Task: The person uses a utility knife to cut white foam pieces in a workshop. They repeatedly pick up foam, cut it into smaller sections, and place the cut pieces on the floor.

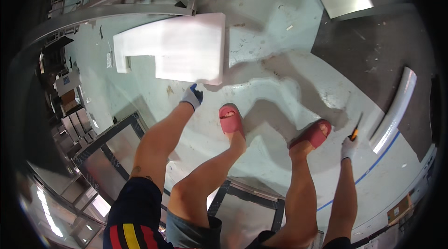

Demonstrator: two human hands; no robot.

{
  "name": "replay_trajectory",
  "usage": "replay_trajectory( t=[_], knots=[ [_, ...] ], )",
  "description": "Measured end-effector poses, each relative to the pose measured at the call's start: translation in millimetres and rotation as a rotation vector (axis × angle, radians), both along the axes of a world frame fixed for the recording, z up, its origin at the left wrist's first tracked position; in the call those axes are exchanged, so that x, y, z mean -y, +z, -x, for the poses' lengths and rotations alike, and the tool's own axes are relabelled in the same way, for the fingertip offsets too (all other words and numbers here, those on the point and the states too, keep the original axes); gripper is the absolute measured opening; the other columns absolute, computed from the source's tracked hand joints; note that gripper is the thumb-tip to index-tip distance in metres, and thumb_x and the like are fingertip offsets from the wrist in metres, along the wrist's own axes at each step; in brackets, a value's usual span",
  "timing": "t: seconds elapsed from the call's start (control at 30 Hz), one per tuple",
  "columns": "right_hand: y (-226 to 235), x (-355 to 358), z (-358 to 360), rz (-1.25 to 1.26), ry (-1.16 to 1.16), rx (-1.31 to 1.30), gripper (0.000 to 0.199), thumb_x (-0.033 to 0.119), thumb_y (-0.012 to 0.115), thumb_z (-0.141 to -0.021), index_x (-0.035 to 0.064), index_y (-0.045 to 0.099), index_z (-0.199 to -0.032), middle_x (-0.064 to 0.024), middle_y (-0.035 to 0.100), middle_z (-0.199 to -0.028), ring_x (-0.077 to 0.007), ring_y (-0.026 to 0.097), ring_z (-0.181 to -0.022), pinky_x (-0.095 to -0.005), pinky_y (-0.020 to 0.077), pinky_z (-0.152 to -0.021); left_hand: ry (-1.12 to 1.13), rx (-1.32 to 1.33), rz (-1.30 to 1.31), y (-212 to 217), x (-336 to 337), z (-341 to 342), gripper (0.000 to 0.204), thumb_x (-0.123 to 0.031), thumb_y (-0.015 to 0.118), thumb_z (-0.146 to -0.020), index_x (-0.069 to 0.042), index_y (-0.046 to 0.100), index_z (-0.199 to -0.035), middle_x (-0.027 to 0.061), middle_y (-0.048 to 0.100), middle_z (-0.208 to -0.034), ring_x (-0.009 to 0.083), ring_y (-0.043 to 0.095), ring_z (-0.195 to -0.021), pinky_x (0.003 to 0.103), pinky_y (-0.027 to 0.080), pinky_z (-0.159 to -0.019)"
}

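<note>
A white foam board (186, 46) with a notch cut in its near left side lies ahead of me on the floor. My left hand (192, 97), in a white glove with blue on the fingers, is at its near edge by the right corner. The fingers are apart and hold nothing; I cannot tell whether they touch the board. Far to the right, my right hand (348, 148), also gloved, is closed around an orange-handled knife (355, 133). Its long thin blade points away from me.
A metal frame (126, 10) crosses behind the board. A curved glossy strip (396, 109) lies right of the knife, partly on a dark sheet (368, 48). Dark-edged framed panels (249, 197) stand close behind my legs. My feet wear red slippers (230, 117).
</note>
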State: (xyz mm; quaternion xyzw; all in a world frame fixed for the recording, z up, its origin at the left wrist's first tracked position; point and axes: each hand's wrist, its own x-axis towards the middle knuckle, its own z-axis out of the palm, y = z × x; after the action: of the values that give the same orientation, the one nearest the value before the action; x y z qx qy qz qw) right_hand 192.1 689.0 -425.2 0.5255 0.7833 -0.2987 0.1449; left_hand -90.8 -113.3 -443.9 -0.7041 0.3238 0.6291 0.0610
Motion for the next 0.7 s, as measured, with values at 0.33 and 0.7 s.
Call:
replay_trajectory(
  t=[0.33,0.7],
  knots=[
    [227,113,90,0.570,-0.002,-0.292,0.022,-0.001,0.060,-0.103,0.0006,0.064,-0.125,-0.0035,0.066,-0.098,-0.0125,0.066,-0.080,-0.0292,0.0591,-0.073,-0.431,0.022,-0.040,68,-4,-33,0.058,-0.055,0.064,-0.109,-0.024,0.052,-0.157,0.0012,0.048,-0.165,0.0305,0.053,-0.146,0.056,0.055,-0.113],
    [185,138,45,0.234,0.048,0.108,0.032,0.024,0.071,-0.101,0.0096,0.069,-0.129,-0.0158,0.077,-0.093,-0.0287,0.077,-0.084,-0.0443,0.0596,-0.079,-0.276,-0.116,-0.193,-67,40,71,0.092,-0.073,0.072,-0.097,-0.012,0.052,-0.162,0.0123,0.062,-0.155,0.0331,0.060,-0.137,0.050,0.049,-0.118]
  ],
)
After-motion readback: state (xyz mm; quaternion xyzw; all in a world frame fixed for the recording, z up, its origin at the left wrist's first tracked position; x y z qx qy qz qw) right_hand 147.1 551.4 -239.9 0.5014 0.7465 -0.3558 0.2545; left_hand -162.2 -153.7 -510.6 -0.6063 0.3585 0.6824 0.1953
